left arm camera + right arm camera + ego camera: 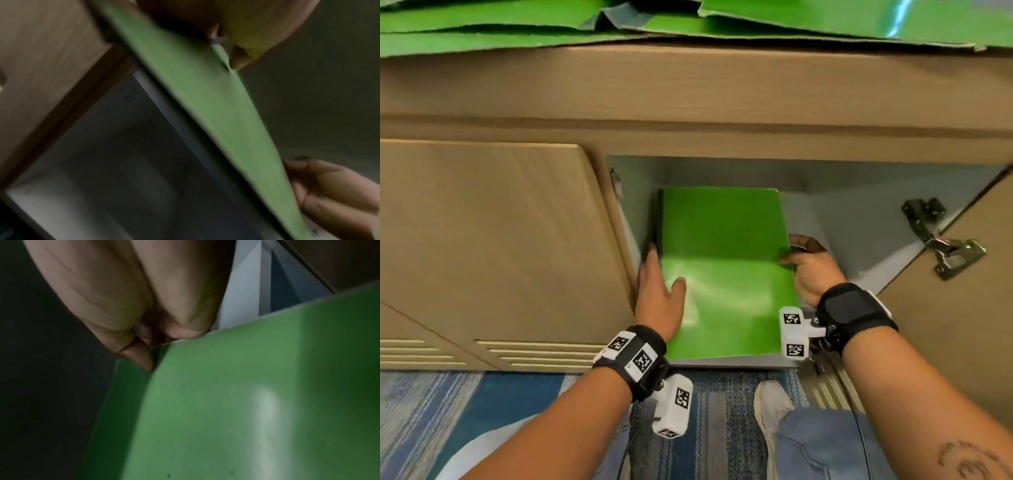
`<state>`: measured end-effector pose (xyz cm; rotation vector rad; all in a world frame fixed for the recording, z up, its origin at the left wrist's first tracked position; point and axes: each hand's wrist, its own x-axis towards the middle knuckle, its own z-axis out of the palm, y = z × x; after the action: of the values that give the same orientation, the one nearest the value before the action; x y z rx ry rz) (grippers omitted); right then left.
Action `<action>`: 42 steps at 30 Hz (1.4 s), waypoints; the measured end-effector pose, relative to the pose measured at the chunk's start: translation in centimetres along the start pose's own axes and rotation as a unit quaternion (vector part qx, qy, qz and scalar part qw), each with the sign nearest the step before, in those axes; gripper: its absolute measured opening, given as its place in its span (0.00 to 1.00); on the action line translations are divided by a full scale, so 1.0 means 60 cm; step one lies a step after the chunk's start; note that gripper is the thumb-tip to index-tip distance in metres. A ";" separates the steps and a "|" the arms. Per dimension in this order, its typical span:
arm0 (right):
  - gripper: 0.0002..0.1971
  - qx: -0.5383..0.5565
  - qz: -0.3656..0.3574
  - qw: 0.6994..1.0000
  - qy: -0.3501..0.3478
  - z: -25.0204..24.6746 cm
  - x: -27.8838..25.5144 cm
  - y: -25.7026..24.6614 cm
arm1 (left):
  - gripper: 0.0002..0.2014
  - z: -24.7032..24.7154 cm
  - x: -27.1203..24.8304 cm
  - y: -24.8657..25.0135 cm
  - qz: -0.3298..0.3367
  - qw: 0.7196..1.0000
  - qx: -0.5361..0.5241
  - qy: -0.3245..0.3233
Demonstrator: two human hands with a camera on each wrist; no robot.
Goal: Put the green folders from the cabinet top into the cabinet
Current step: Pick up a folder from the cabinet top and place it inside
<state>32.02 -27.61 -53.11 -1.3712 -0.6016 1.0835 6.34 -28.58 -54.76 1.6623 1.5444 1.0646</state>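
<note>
**Q:** Where is the folder?

**A:** A flat, glossy green card folder [726, 270] sits at the centre of the head view, inside the open grey-lined compartment of a light wood-grain cabinet [688, 96], its near edge reaching the compartment's front lip. Whether it lies flat on the floor of the compartment or is lifted slightly cannot be told.

**Q:** Who holds it?

**A:** Both hands. The left hand [659, 294] clasps the folder's left edge, thumb lying on the top face, fingers running along the side. The right hand [810, 265] pinches the right edge, thumb on top, fingers curled beneath; the right wrist view shows the thumb pressing the cover.

**Q:** And around it?

**A:** More green folders [688, 24] lie in a loose, overlapping pile on the cabinet top, across the upper edge of the frame. A closed wood-grain door [493, 240] fills the left. At the right, the open door [962, 325] hangs on a metal hinge [941, 240]. Black wristbands with white marker-tagged cameras ring both wrists. A blue striped carpet [465, 411] runs along the bottom, with a pale shoe [770, 411] at lower centre.
</note>
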 end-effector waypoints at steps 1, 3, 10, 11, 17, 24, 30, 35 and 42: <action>0.27 -0.005 0.000 1.000 0.007 -0.001 0.011 0.003 | 0.38 0.003 0.000 -0.003 0.020 0.999 0.027 -0.023; 0.24 -0.009 -0.001 1.000 0.021 0.000 0.022 0.001 | 0.43 0.007 0.001 -0.004 0.061 0.989 0.113 -0.070; 0.30 0.037 0.016 0.999 -0.024 0.005 0.059 0.012 | 0.55 0.013 0.016 -0.019 0.227 0.830 0.407 -0.308; 0.31 0.040 0.016 0.998 -0.043 0.008 0.061 0.013 | 0.53 0.013 0.020 -0.022 0.230 0.825 0.411 -0.313; 0.21 -0.028 -0.004 0.999 -0.029 0.020 0.091 0.025 | 0.38 0.005 0.049 -0.021 0.212 0.843 0.371 -0.325; 0.27 -0.187 0.001 0.982 -0.001 0.027 0.092 0.041 | 0.30 0.004 0.070 -0.018 0.208 0.841 0.390 -0.311; 0.18 -0.254 -0.011 0.966 -0.044 0.045 0.069 0.033 | 0.33 0.009 0.072 -0.028 0.196 0.842 0.398 -0.307; 0.26 -0.300 0.007 0.953 -0.035 0.051 0.074 0.043 | 0.34 0.011 0.076 -0.031 0.189 0.841 0.407 -0.302; 0.32 -0.444 -0.009 0.896 -0.024 0.066 0.064 0.057 | 0.32 0.018 0.071 -0.037 0.185 0.820 0.443 -0.310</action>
<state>29.35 -22.91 -56.67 -2.1086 -1.2353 0.8404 6.18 -24.00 -56.58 2.6537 1.3299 -0.1968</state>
